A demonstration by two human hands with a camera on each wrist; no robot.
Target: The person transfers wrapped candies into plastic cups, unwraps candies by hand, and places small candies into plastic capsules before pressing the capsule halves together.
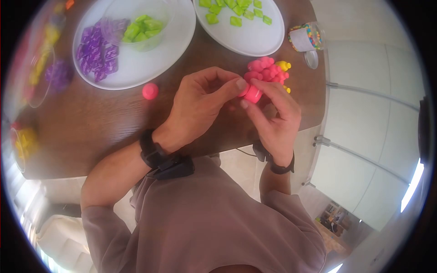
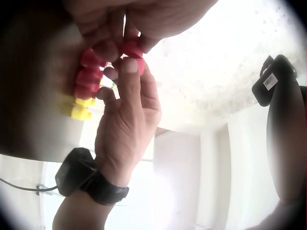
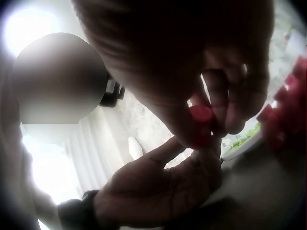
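Note:
Between the fingertips of both hands is a small pink plastic container (image 1: 252, 94), two-part with a seam near one end. Its flat round end (image 3: 201, 114) faces the right wrist view. My left hand (image 1: 195, 100) pinches the upper-left end with thumb and index finger. Thumb and fingers of my right hand (image 1: 280, 118) grip the other end from the right. Just beyond the hands stand several similar pink containers (image 1: 266, 70), with yellow ones (image 1: 283, 66) beside them. A round pink piece (image 1: 150, 91) lies alone on the table, left of my left hand.
A white plate (image 1: 159, 68) carries purple wrapped pieces (image 1: 98, 52) and a clear bowl of green pieces (image 1: 143, 29). Another white plate (image 1: 218, 38) holds green pieces. A jar of colourful beads (image 1: 305, 38) lies near the right table edge, its lid (image 1: 311, 59) beside it.

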